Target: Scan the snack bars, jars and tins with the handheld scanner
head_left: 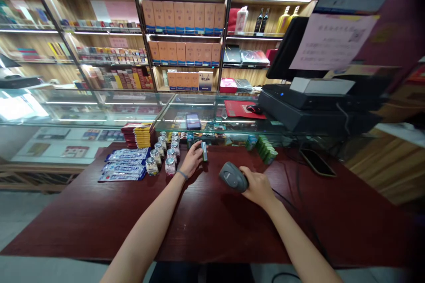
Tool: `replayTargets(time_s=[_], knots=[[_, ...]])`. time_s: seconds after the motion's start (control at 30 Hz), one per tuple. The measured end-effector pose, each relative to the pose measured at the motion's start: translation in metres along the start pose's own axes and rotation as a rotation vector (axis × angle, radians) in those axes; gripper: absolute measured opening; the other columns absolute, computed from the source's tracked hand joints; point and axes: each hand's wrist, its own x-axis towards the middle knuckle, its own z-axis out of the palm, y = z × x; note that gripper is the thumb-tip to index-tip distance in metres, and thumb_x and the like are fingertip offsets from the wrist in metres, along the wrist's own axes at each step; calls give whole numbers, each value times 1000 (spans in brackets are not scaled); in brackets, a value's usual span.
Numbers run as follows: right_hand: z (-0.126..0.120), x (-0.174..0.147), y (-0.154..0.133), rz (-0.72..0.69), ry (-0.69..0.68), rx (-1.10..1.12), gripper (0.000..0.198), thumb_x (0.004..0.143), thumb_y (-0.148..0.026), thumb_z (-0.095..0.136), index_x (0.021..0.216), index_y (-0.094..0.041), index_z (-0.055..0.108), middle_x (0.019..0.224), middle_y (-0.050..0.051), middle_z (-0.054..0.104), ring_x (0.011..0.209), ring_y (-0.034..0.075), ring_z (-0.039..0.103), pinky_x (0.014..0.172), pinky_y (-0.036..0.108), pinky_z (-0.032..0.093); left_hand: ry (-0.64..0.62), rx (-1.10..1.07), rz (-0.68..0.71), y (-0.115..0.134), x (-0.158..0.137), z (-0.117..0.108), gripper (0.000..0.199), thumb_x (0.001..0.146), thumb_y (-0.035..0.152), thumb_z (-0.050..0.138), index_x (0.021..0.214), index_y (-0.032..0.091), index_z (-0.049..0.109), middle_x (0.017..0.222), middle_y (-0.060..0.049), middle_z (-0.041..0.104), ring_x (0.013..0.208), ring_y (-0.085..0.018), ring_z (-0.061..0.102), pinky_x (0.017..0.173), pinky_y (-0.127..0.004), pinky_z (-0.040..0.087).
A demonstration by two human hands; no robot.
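Observation:
My left hand (191, 159) grips a small green and white box (204, 151), held upright just above the dark red counter (206, 225). My right hand (257, 185) is closed around a grey handheld barcode scanner (233, 177), whose head points left toward the box, a short gap away. The scanner's black cable runs off to the right across the counter. Several small glass jars with silver lids (165, 154) stand in rows just left of my left hand.
Blue flat packets (124, 164) and a stack of red and yellow packs (138, 135) lie left of the jars. Green boxes (264, 148) and a dark phone (318, 162) sit to the right. A glass display case (133, 106), a black register (315, 106) and stocked shelves stand behind.

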Motion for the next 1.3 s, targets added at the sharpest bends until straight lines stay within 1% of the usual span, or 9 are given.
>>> replayTargets(time_s=[0.17, 0.3, 0.43, 0.53, 0.67, 0.77, 0.97, 1.1, 1.3], knots=[[2, -3, 14, 159, 46, 15, 42, 74, -28, 56, 114, -19, 49, 79, 3, 73, 65, 22, 70, 57, 27, 42, 98, 70, 42, 1, 1, 3, 66, 70, 31, 81, 129, 26, 52, 108, -5, 67, 86, -13, 64, 70, -22, 50], [-4, -5, 26, 297, 120, 3, 38, 74, -30, 59, 110, -21, 51, 72, 1, 72, 64, 23, 70, 56, 26, 42, 140, 156, 55, 0, 3, 12, 57, 64, 34, 85, 113, 19, 60, 103, -5, 66, 87, -14, 64, 73, -23, 50], [-16, -7, 38, 402, 203, -7, 36, 74, -32, 60, 108, -22, 53, 69, 1, 71, 62, 24, 70, 54, 26, 41, 79, 261, 45, -2, 9, 27, 50, 66, 39, 82, 105, 19, 59, 98, -4, 66, 84, -15, 64, 69, -24, 49], [-25, -10, 48, 491, 245, -28, 37, 76, -37, 61, 110, -22, 54, 68, 2, 71, 61, 25, 70, 53, 27, 41, 11, 316, 48, -9, 19, 46, 48, 67, 40, 81, 103, 19, 57, 97, -4, 67, 83, -15, 64, 70, -26, 50], [-37, -16, 60, 589, 317, -43, 36, 77, -39, 60, 108, -23, 54, 69, 2, 71, 60, 24, 69, 52, 27, 40, -26, 353, 143, -29, 40, 82, 47, 65, 38, 82, 99, 19, 55, 90, -2, 66, 82, -16, 64, 76, -30, 51], [-42, -21, 69, 642, 365, -44, 35, 78, -41, 59, 108, -24, 54, 69, 1, 71, 59, 24, 68, 51, 27, 40, -35, 390, 194, -53, 58, 110, 45, 66, 36, 80, 98, 19, 55, 82, 0, 64, 77, -15, 63, 74, -30, 51], [-47, -28, 81, 712, 413, -89, 35, 79, -44, 58, 107, -23, 53, 70, 3, 71, 59, 25, 68, 51, 28, 40, -54, 462, 265, -102, 82, 157, 35, 70, 29, 76, 96, 19, 57, 80, 1, 61, 74, -15, 61, 74, -29, 48], [-49, -30, 84, 748, 451, -70, 35, 79, -42, 59, 107, -23, 53, 73, 4, 72, 60, 25, 68, 52, 28, 40, -6, 545, 288, -123, 89, 173, 33, 71, 22, 74, 97, 18, 56, 83, -1, 61, 77, -17, 61, 76, -31, 47], [-51, -32, 88, 791, 490, -54, 39, 76, -42, 62, 109, -24, 54, 77, 5, 73, 61, 25, 68, 52, 28, 43, 104, 667, 336, -140, 99, 176, 30, 69, 21, 76, 93, 20, 56, 88, -3, 60, 87, -20, 59, 86, -35, 45]])
